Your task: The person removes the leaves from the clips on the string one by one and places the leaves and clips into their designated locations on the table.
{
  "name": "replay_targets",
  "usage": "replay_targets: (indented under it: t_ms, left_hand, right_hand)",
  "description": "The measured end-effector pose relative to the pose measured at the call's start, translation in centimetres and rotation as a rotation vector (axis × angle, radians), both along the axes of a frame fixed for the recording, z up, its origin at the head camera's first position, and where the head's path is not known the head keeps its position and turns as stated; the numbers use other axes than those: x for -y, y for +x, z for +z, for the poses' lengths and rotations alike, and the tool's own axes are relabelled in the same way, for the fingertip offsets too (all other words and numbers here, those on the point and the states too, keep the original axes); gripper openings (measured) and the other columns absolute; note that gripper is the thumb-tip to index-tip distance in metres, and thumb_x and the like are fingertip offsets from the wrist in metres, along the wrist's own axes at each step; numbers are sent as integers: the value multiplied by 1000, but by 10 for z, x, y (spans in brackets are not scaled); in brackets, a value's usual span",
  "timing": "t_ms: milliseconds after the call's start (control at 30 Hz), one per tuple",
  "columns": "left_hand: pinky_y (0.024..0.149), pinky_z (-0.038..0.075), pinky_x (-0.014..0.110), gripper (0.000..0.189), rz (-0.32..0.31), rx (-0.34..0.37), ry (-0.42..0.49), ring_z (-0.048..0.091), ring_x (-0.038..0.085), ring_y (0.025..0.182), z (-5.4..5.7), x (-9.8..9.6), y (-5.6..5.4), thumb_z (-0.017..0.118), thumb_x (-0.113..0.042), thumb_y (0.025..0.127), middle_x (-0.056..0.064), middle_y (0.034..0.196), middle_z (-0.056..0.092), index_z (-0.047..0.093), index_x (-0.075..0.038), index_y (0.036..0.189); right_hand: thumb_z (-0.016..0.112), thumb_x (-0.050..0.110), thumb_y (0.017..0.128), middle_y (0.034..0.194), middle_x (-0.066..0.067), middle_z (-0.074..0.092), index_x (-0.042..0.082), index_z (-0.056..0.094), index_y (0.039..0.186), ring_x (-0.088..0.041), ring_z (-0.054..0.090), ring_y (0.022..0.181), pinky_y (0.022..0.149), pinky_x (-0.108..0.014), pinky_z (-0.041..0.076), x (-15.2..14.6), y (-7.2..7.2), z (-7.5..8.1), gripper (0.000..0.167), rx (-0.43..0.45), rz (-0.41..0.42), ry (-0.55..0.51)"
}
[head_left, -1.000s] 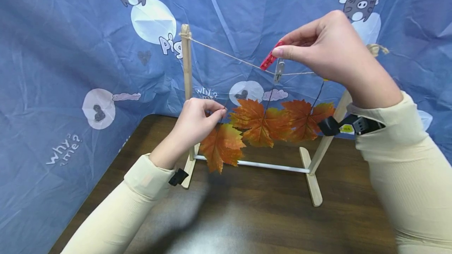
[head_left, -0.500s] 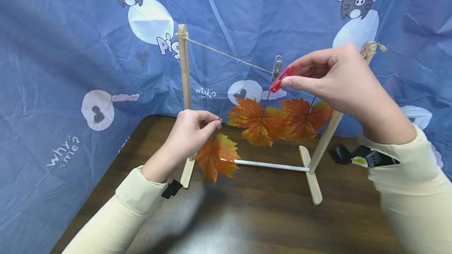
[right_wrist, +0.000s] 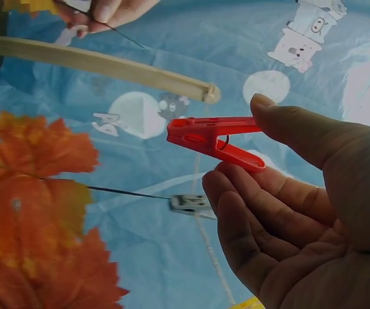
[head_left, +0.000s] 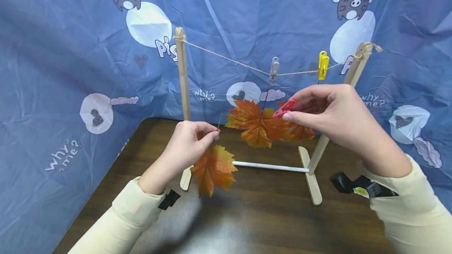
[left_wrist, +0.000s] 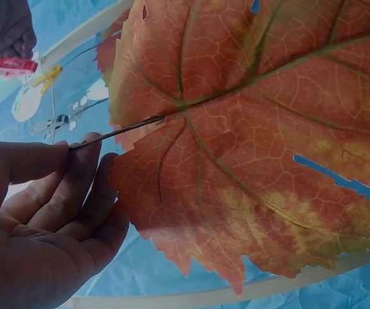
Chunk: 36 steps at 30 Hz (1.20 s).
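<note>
Between thumb and fingers, my left hand (head_left: 192,140) pinches the thin stem of an orange maple leaf (head_left: 213,169); the leaf hangs below the hand, and the left wrist view shows the stem (left_wrist: 117,132) up close. My right hand (head_left: 328,111) holds a red clothespin (head_left: 284,109) by its handles, its nose pointing left, as the right wrist view also shows. Behind it, a clear grey clothespin (head_left: 274,69) on the twine (head_left: 226,57) carries a second maple leaf (head_left: 252,122). A yellow clothespin (head_left: 323,66) sits farther right, with a third leaf (head_left: 300,132) partly hidden by my right hand.
The twine runs between two wooden posts, left (head_left: 182,73) and right (head_left: 356,66), joined low down by a white rod (head_left: 270,166). The stand's wooden feet (head_left: 310,179) rest on a dark brown table (head_left: 247,218). A blue printed cloth (head_left: 226,11) hangs behind.
My right hand has come down from the twine with the red clothespin, uncovering the yellow one. My left hand has moved down and slightly left with its leaf.
</note>
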<state>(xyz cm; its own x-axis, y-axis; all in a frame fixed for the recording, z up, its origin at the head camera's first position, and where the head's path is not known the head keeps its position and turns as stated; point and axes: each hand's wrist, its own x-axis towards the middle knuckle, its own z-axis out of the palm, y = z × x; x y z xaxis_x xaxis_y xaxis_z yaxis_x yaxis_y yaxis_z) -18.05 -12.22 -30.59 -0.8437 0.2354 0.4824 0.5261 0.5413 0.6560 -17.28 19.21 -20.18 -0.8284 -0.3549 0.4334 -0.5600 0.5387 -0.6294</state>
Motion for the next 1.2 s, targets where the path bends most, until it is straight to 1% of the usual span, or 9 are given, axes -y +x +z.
replay_targets:
  t_ms: [233, 400, 667, 833, 900, 967, 1067, 1133, 1200]
  left_hand:
    - [55, 46, 29, 5, -14, 26, 0, 57, 15, 60, -6, 1, 5, 75, -5, 91, -4, 80, 74, 80, -5, 92]
    - [49, 44, 27, 6, -15, 47, 0, 52, 11, 55, -11, 2, 8, 74, -4, 91, -5, 77, 72, 80, -6, 91]
    - [52, 44, 26, 7, -27, 59, -20, 56, 12, 58, -19, 0, 11, 73, -3, 91, -5, 75, 71, 80, -5, 90]
    - [52, 44, 29, 7, -32, 52, -43, 53, 11, 57, -25, 0, 12, 73, -2, 90, -4, 76, 72, 80, -5, 89]
    - [63, 50, 32, 7, -32, 45, -55, 53, 10, 57, -28, 0, 12, 73, -2, 90, -4, 76, 72, 80, -5, 88]
    - [82, 53, 37, 8, -34, 42, -64, 54, 8, 58, -30, 0, 12, 73, -1, 89, -4, 76, 72, 80, -5, 87]
    - [107, 40, 44, 7, -38, 47, -66, 56, 9, 59, -33, -1, 12, 74, -1, 89, -5, 75, 71, 79, -4, 86]
    - [99, 47, 40, 7, -37, 60, -66, 55, 10, 60, -35, -1, 13, 74, -1, 89, -6, 75, 71, 79, -5, 86]
    - [81, 53, 35, 7, -35, 73, -68, 53, 10, 59, -38, -1, 13, 74, -1, 89, -6, 75, 71, 79, -6, 85]
  right_hand:
    - [88, 18, 83, 86, 4, 75, 14, 77, 97, -18, 71, 72, 59, -24, 54, -5, 7, -22, 18, 4, -1, -13]
    - [88, 18, 83, 87, 4, 74, 14, 77, 100, -17, 71, 74, 60, -24, 53, -9, 9, -38, 20, 12, 5, -7]
    - [87, 14, 83, 91, 3, 74, 11, 76, 108, -16, 71, 78, 63, -24, 55, -14, 11, -60, 27, 20, 15, -13]
    - [88, 18, 82, 89, 4, 74, 12, 78, 104, -16, 71, 75, 60, -26, 55, -15, 12, -71, 25, 46, 5, -15]
    - [89, 21, 82, 87, 5, 74, 13, 78, 102, -15, 71, 74, 58, -26, 54, -15, 13, -76, 25, 65, -8, -9]
    - [89, 24, 82, 86, 6, 74, 13, 78, 102, -15, 71, 75, 58, -27, 54, -15, 14, -81, 25, 86, -26, 3]
    - [89, 26, 81, 87, 6, 74, 14, 78, 103, -14, 70, 76, 59, -27, 52, -16, 14, -89, 27, 113, -48, 22]
    - [90, 25, 80, 87, 5, 75, 13, 79, 103, -14, 70, 76, 60, -27, 52, -17, 14, -95, 28, 129, -54, 26]
    - [90, 23, 80, 88, 5, 75, 13, 79, 104, -13, 70, 77, 62, -28, 53, -17, 13, -102, 29, 145, -54, 24]
